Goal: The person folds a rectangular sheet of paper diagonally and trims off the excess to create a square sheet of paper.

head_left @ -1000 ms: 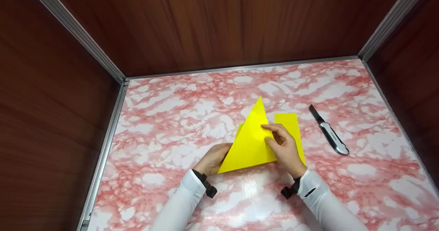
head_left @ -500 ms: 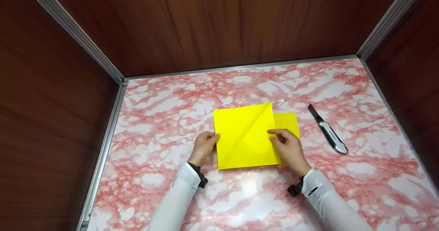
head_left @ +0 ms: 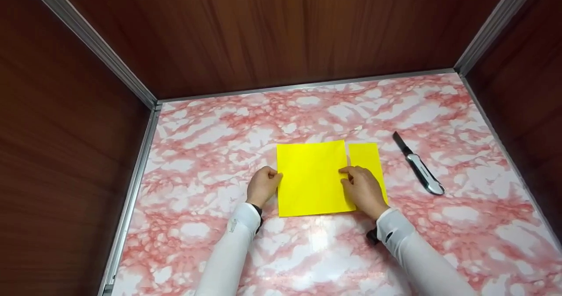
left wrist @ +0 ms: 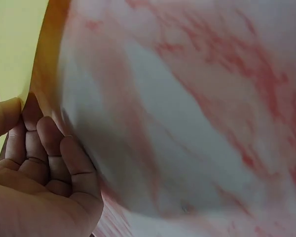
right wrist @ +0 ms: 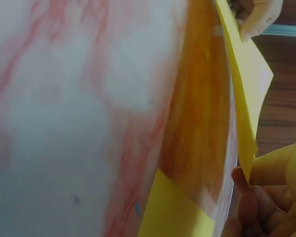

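A square sheet of yellow paper is spread nearly flat between both hands. My left hand pinches its left edge. Seen from the left wrist, the thumb lies on top of the paper and the other fingers curl below it. My right hand pinches the right edge. The right wrist view shows the sheet raised off the table, its edge between my right thumb and forefinger. Partly behind the right hand lies a narrower yellow paper strip.
A utility knife with a black blade out lies on the table right of the strip. The table has a red and white marbled top. Dark wood panels wall it at the back and sides. A small scrap lies beyond the papers.
The sheet has gone from a folded triangle to an opened square, its diagonal crease now hardly visible. My left hand has moved up to the left edge; the sheet has come lower and flatter.
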A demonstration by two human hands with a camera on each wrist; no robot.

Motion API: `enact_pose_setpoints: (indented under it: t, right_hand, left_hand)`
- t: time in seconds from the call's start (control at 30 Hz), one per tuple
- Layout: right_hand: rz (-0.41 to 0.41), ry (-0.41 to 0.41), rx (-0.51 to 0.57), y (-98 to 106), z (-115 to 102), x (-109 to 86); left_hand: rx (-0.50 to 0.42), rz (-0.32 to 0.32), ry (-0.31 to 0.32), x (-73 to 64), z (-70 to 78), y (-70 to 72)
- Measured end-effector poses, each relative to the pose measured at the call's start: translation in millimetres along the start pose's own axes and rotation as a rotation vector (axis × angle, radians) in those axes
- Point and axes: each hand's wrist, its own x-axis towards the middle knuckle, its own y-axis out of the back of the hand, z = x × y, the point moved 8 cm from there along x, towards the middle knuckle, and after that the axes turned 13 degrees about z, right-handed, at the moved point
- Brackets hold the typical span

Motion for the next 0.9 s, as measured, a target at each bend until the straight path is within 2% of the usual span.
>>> enact_pose_setpoints:
  t: [0.2,0.6,0.8,0.9]
  right_hand:
    - [-0.015,0.051,-0.116,-7.4,0.7,6.1]
    - [-0.044,0.063,-0.194,-12.9,1.9,10.8]
    - [-0.036,0.08,-0.235,-12.2,1.0,10.0]
    - [-0.015,0.106,-0.268,-11.7,-1.7,9.7]
  left_hand:
    - [0.118,0.01,-0.086,2.0,5.5,-4.6]
    - [0.241,0.098,-0.242,1.5,15.0,-8.2]
    - [0.261,0.129,-0.279,0.3,16.5,-9.7]
    - [0.283,0.144,-0.277,0.1,16.6,-11.0]
